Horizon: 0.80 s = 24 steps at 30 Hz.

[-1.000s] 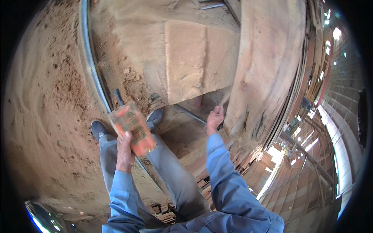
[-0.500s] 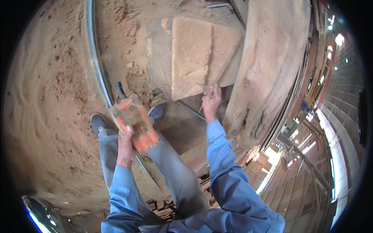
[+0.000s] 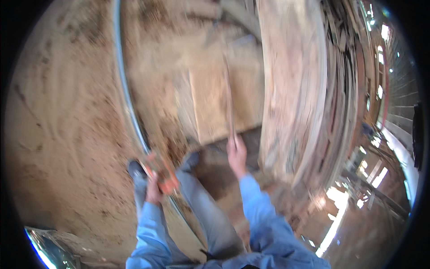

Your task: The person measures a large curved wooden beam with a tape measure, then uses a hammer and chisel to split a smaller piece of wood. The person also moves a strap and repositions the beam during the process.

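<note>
Nearest the camera, two light-blue sleeves come up from the lower edge, above grey trousers and dark shoes standing on the sawdust-covered floor point(image 3: 58, 148). The left hand point(image 3: 153, 193) is raised at the left knee, its fingers wrapped around the lower end of an orange and clear object point(image 3: 160, 172), flat and boxy; the blur hides what kind of thing it is. It tilts up and to the left from the fist, just over the left shoe.

Further out, the right hand point(image 3: 236, 154) reaches forward with its fingers closed on the near end of a thin wooden strip point(image 3: 229, 101), which runs almost straight away from the person. The strip lies over a pale squared timber block point(image 3: 224, 98) with a flat cut face.

To the left of the block, a curved metal rail point(image 3: 127, 94) sweeps across the floor. To the right, a large rough log point(image 3: 293, 89) lies lengthwise, touching or just beside the block. Beyond it, stacked planks point(image 3: 342, 89) stand against the shed wall.
</note>
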Each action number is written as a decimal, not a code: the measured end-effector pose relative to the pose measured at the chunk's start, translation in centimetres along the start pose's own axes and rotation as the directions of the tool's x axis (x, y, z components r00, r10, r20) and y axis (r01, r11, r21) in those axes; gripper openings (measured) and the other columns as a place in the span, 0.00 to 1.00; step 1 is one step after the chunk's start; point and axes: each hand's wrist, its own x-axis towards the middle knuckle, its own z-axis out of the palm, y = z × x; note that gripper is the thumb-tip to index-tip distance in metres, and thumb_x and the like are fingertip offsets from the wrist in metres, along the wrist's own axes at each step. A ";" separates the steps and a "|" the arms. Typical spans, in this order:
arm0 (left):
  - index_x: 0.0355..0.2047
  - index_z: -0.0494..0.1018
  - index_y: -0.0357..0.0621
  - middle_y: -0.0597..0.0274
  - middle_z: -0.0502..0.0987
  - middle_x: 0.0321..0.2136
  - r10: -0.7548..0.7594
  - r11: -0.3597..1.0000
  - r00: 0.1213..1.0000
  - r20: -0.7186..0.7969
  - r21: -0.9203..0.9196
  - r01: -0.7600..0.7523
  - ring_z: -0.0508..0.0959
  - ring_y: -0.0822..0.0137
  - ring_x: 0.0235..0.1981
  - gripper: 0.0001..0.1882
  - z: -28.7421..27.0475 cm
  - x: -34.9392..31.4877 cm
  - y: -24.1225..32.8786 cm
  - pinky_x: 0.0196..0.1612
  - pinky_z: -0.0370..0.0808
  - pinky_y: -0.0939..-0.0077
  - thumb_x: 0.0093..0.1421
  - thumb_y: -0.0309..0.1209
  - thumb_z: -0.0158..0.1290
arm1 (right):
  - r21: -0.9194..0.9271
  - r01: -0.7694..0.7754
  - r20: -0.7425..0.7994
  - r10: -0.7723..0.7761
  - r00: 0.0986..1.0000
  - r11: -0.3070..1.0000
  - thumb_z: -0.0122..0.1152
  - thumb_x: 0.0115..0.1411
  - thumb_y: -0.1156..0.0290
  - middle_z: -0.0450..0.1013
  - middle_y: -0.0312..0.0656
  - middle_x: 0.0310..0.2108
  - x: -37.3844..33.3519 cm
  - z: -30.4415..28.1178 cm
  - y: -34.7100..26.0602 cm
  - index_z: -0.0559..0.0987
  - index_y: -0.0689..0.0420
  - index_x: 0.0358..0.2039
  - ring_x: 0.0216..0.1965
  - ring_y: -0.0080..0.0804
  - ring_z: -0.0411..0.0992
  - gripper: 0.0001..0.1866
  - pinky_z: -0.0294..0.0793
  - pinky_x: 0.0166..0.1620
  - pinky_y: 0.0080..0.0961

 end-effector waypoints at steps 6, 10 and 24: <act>0.56 0.61 0.47 0.56 0.71 0.48 0.044 0.994 0.996 0.084 -0.099 -0.036 0.73 0.56 0.48 0.28 -0.6 -10.9 0.5 0.51 0.71 0.54 0.62 0.51 0.44 | -0.001 0.032 0.134 -0.032 0.991 0.999 0.52 0.60 0.70 0.69 0.47 0.29 -12.3 -7.8 -10.7 0.73 0.63 0.40 0.30 0.46 0.70 0.11 0.68 0.33 0.38; 0.56 0.61 0.45 0.56 0.71 0.49 0.093 0.995 0.992 0.086 -0.044 -0.089 0.73 0.57 0.49 0.28 -0.6 -19.5 3.4 0.51 0.71 0.58 0.62 0.49 0.47 | -0.033 0.051 0.240 -0.042 0.970 0.998 0.54 0.58 0.66 0.70 0.46 0.32 -16.3 -9.4 -13.7 0.74 0.59 0.42 0.35 0.47 0.71 0.14 0.71 0.37 0.38; 0.54 0.63 0.44 0.58 0.72 0.48 0.080 0.953 0.975 0.206 0.270 -0.135 0.74 0.60 0.47 0.28 7.4 -34.5 8.0 0.50 0.72 0.59 0.61 0.49 0.48 | 0.275 -0.224 0.508 0.057 0.860 0.935 0.62 0.53 0.55 0.64 0.49 0.55 -17.1 -15.7 -22.9 0.65 0.61 0.56 0.57 0.42 0.62 0.34 0.65 0.54 0.35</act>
